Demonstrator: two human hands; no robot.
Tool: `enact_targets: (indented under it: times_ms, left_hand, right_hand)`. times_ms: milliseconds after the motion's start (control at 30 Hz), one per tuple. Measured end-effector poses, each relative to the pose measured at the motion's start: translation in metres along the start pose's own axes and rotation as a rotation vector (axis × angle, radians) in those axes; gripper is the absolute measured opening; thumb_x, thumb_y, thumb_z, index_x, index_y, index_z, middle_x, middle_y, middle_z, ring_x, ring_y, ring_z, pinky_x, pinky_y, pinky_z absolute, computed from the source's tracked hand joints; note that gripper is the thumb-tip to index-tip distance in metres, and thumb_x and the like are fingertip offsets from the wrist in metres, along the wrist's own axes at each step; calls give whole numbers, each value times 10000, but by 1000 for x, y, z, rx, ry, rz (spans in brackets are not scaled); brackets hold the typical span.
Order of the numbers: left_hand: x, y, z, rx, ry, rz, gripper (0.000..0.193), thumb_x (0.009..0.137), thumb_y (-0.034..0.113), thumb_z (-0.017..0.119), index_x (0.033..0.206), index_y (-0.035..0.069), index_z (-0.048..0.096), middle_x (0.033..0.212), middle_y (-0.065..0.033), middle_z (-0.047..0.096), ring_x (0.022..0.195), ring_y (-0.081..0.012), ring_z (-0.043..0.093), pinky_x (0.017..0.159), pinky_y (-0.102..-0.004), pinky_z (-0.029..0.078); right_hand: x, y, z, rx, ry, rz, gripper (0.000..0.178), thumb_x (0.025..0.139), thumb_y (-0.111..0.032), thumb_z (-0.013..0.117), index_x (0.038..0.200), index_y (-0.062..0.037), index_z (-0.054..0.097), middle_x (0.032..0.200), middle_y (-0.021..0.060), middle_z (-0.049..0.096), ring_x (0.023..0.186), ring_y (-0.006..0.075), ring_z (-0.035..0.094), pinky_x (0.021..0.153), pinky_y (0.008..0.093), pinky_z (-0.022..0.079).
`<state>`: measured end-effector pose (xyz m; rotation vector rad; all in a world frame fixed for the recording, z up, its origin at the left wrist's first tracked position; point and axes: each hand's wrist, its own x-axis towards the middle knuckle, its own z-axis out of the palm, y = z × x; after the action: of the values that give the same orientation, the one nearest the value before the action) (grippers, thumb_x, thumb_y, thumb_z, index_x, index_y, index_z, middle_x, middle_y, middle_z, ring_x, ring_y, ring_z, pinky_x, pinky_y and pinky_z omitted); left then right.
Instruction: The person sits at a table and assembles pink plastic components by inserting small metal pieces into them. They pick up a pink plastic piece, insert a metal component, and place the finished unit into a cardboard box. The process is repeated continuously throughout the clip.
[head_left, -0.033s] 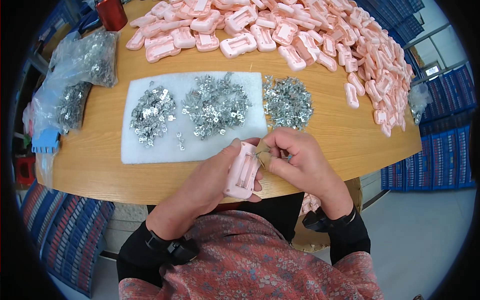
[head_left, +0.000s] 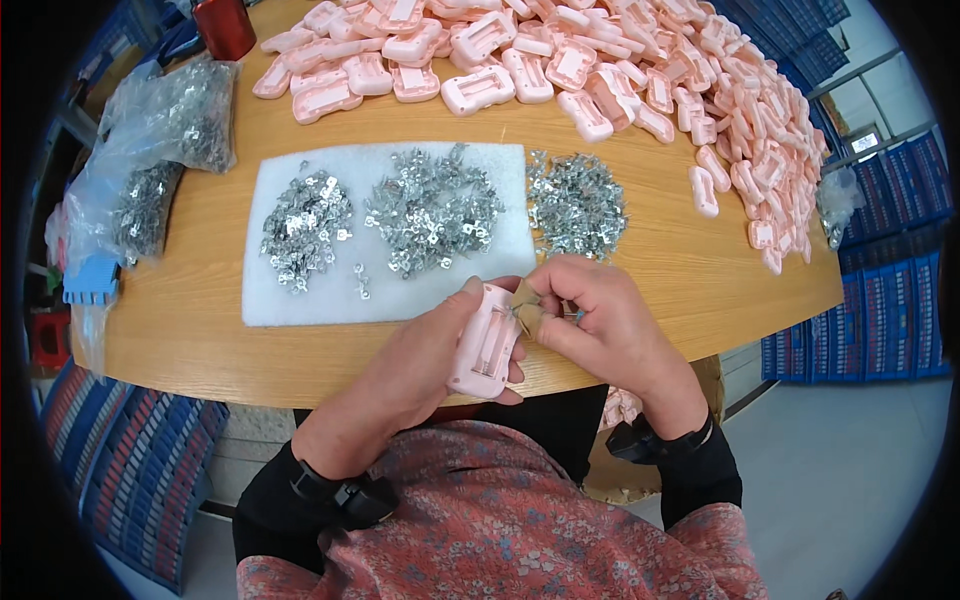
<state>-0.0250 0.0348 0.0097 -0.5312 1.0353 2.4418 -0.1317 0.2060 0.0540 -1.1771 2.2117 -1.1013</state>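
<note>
My left hand (head_left: 420,358) is closed round a pale pink plastic housing (head_left: 467,372), thumb on its top edge and fingers beneath. An open battery slot in the housing faces up. At its upper right edge, my right hand (head_left: 600,318) pinches with thumb and forefinger, whose tips wear tan coverings. Between those tips is something too small to make out, and a bit of blue-green shows by the curled fingers. Beyond the hands, small shiny metal contact pieces lie in two heaps (head_left: 430,215) on a white foam sheet (head_left: 345,312). A third heap (head_left: 577,205) sits beside it on the wood.
Many pink housings (head_left: 485,90) are piled along the far and right sides of the wooden table (head_left: 680,285). Clear bags of metal pieces (head_left: 195,115) lie at the left, near a red container (head_left: 222,28). Blue racks (head_left: 860,305) stand around, and more pink housings (head_left: 620,407) sit below the table edge.
</note>
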Motion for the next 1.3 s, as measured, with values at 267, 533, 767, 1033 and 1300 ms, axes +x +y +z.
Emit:
enact_targets:
  times_ms: [267,533,767,1033,1300]
  left_hand:
    - [1,-1,1,7,13,-49,534,1082,434,210,1275,13,476,933,-165,631,818,-285,672,730,-471,604]
    - [4,-4,-2,29,-8,-78,527,1082,433,214,1236,9,486,914,-166,644,779,-283,681,715,-453,606]
    - [2,-4,-3,-27,-90,17,564,1078,446,254,1473,53,343,905,-142,643,759,-252,675,685,-383,587]
    - [3,-8,-2,110,-88,110,567,1081,445,236,1510,83,315,958,-160,654,755,-252,698,678,-354,588]
    - [-6,-16,-2,271,-19,199,510,1080,387,335,1489,83,334,1123,-117,622,818,-206,692,721,-317,576]
  right_hand:
    - [0,-3,2,-74,-16,-1,164,787,-57,658,937,-12,607,725,76,516,647,205,523,623,338,446]
    - [-4,-6,14,-91,58,79,158,837,-87,693,967,-22,631,701,88,542,612,220,562,572,339,453]
    - [-10,3,17,133,152,157,171,895,-94,697,1043,-39,630,794,-25,511,676,63,470,605,233,414]
    - [-18,6,22,241,39,245,260,897,-63,676,1148,-20,623,928,-21,562,757,30,512,653,201,437]
    - [-23,13,32,562,68,317,270,853,-64,679,1110,5,630,796,4,581,672,60,506,604,229,433]
